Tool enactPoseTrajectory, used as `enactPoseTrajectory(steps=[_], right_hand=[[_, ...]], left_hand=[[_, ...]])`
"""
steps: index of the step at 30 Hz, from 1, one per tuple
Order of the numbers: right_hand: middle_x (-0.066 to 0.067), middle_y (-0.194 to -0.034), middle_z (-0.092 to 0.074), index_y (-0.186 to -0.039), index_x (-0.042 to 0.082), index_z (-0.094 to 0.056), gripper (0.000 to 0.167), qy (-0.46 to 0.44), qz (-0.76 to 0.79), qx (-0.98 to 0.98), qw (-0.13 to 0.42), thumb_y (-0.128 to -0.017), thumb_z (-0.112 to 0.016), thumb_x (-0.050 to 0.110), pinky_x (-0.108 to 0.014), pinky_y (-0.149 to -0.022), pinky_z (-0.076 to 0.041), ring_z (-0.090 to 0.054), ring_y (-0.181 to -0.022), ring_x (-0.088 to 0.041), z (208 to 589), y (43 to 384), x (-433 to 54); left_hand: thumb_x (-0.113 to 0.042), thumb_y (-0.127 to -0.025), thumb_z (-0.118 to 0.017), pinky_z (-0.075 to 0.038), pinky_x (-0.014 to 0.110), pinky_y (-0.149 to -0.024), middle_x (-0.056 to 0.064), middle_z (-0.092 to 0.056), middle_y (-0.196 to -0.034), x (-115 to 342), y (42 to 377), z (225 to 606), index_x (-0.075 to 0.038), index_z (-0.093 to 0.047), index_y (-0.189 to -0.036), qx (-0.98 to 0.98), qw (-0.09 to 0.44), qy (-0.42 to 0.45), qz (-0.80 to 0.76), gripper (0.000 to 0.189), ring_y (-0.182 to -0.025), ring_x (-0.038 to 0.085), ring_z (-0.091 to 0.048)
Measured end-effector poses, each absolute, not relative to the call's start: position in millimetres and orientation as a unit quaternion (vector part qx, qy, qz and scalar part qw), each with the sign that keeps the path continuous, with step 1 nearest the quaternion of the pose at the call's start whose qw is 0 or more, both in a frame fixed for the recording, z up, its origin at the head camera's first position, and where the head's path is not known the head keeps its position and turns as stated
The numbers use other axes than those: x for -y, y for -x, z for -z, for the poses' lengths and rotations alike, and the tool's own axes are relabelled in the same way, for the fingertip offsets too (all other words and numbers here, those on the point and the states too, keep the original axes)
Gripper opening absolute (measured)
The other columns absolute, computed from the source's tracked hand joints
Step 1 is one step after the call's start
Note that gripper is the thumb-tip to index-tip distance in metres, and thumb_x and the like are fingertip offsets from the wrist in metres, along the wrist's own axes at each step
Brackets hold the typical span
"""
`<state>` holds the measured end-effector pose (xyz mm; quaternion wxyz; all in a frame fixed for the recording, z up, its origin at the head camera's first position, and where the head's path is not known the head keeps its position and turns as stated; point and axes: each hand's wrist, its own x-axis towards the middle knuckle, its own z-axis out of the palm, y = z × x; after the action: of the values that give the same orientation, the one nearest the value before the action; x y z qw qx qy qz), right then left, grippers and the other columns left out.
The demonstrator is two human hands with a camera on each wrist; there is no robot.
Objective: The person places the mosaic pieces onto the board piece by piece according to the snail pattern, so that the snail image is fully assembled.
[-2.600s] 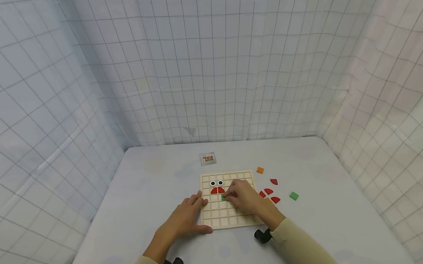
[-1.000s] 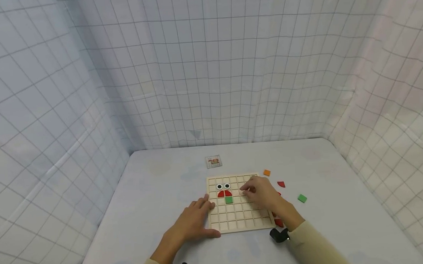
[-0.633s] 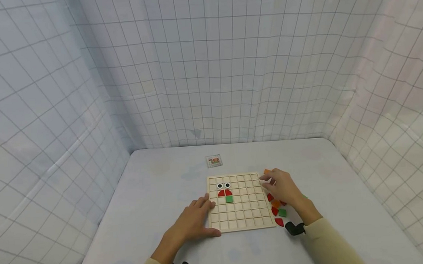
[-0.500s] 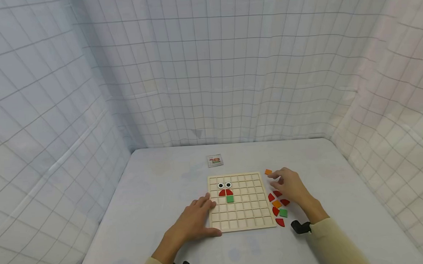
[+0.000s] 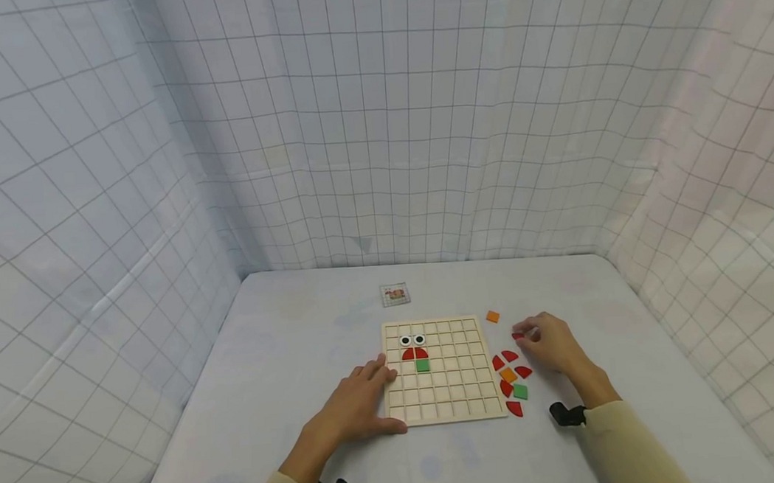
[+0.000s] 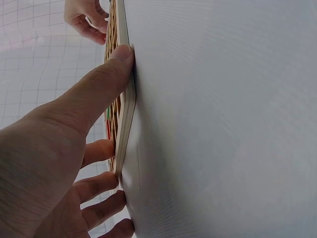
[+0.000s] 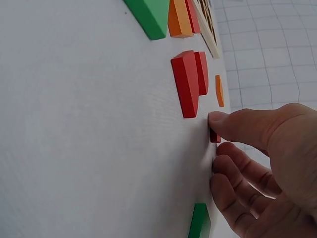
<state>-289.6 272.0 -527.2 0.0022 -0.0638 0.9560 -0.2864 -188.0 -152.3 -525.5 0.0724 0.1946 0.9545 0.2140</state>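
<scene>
A wooden grid board (image 5: 452,392) lies flat on the table. Two eye tiles (image 5: 412,340), two red quarter-circle tiles (image 5: 414,353) and a green square tile (image 5: 423,365) sit in its cells. My left hand (image 5: 357,402) rests at the board's near left corner, thumb (image 6: 123,52) on the front edge and the other fingers spread along the left side. Off the board's right side, my right hand (image 5: 553,342) pinches a red quarter-circle tile (image 7: 215,137) down at the table top; my fingers partly cover it.
Right of the board lie loose red quarter-circle tiles (image 5: 513,409), an orange square (image 5: 508,375) and a green square (image 5: 520,391). Another orange square (image 5: 493,316) is farther back. A small picture card (image 5: 395,294) lies behind the board. Another green block (image 7: 199,220) shows beneath my right hand.
My right hand has set the green tile into the board, let go of it, moved right off the board and taken hold of a red tile. The left hand has stayed at the corner.
</scene>
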Motion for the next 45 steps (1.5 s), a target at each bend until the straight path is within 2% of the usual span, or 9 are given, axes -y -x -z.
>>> enactPoseTrajectory(steps=[5, 21, 38, 45], right_hand=[[-0.015, -0.12, -0.077, -0.129, 0.004, -0.086, 0.025, 0.074, 0.289, -0.954, 0.006, -0.106, -0.085, 0.011, -0.045, -0.093, -0.066, -0.069, -0.104, -0.027, 526, 289, -274], [-0.013, -0.116, -0.079, -0.123, 0.003, -0.087, 0.02, 0.089, 0.3, -0.95, -0.006, -0.104, -0.085, 0.009, -0.05, -0.097, -0.068, -0.073, -0.102, -0.024, 530, 287, -276], [-0.013, -0.116, -0.08, -0.125, 0.005, -0.087, 0.023, 0.112, 0.317, -0.941, -0.04, -0.104, -0.088, 0.014, -0.051, -0.096, -0.07, -0.077, -0.104, -0.028, 520, 284, -260], [-0.012, -0.115, -0.08, -0.121, 0.005, -0.087, 0.019, 0.139, 0.328, -0.933, -0.051, -0.104, -0.089, 0.012, -0.044, -0.089, -0.072, -0.08, -0.1, -0.026, 520, 282, -245]], left_hand=[[-0.062, -0.084, -0.102, -0.055, 0.071, -0.12, 0.022, -0.046, -0.184, 152, 188, 524, -0.01, -0.064, -0.16, -0.954, 0.074, -0.193, -0.216, 0.1, -0.157, 0.05, -0.057], [-0.062, -0.082, -0.104, -0.055, 0.072, -0.119, 0.022, -0.046, -0.184, 151, 187, 526, -0.011, -0.065, -0.158, -0.954, 0.071, -0.193, -0.219, 0.098, -0.154, 0.049, -0.059], [-0.061, -0.084, -0.103, -0.053, 0.073, -0.122, 0.023, -0.045, -0.185, 152, 187, 523, -0.01, -0.063, -0.159, -0.952, 0.076, -0.191, -0.225, 0.099, -0.157, 0.051, -0.057], [-0.06, -0.084, -0.103, -0.053, 0.072, -0.122, 0.024, -0.044, -0.185, 150, 186, 522, -0.01, -0.064, -0.159, -0.952, 0.079, -0.187, -0.228, 0.098, -0.155, 0.05, -0.058]])
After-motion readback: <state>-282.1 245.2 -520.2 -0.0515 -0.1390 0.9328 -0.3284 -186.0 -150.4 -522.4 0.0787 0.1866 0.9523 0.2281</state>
